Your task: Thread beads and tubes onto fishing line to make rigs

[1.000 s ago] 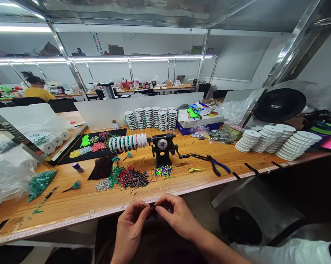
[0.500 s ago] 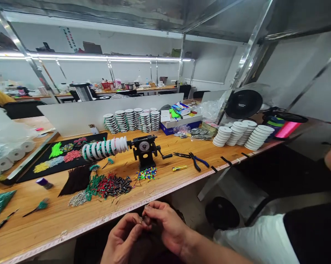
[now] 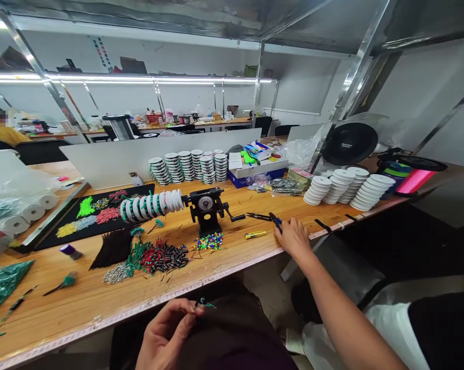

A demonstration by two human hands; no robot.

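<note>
My left hand (image 3: 169,329) is over my lap in front of the table edge, thumb and fingers pinched on a small piece of green and dark line (image 3: 205,303). Its exact kind is too small to tell. My right hand (image 3: 293,237) reaches to the table's front edge and lies over the handles of the blue-handled pliers (image 3: 276,221), fingers curled on them. The handles are mostly hidden under the hand. Left of the pliers lie a dark pointed tool (image 3: 258,216) and a yellow tube-shaped item (image 3: 255,235).
A black hand-cranked winder (image 3: 205,205) carries a row of white spools (image 3: 150,204). Before it lie coloured beads (image 3: 210,241) and piles of red, green and black pieces (image 3: 158,257). White spool stacks (image 3: 372,191) stand right. A person (image 3: 2,128) sits far left.
My right hand has left my left hand and moved right and forward onto the pliers. My left hand keeps its pinch, and the small green and dark piece now shows.
</note>
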